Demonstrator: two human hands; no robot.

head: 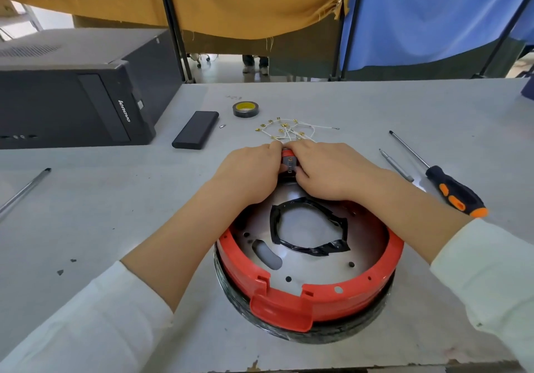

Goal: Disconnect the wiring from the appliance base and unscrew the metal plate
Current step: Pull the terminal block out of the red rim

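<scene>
Both hands, left hand (248,167) and right hand (326,170), are curled round the small connector block (289,163) at the far rim of the red appliance base (318,300), beside the white wiring (291,131); terminals are best pulled straight, the base steadied.

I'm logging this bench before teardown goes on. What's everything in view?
Round appliance base: 1, red rim on black, near centre.
Metal plate: 1, silver, inside base, black tape ring on it.
Small switch block: 1, red-grey, base's far edge.
White wires with brass terminals: bunch, beyond hands.
Tape roll: 1, black-yellow, far centre.
Flat black case: 1, left of tape.
Computer tower: 1, black, far left.
Screwdriver: 1, black-orange handle, right.
Loose metal shaft: 1, beside screwdriver.
Left hand, right hand: gripping switch block.
</scene>
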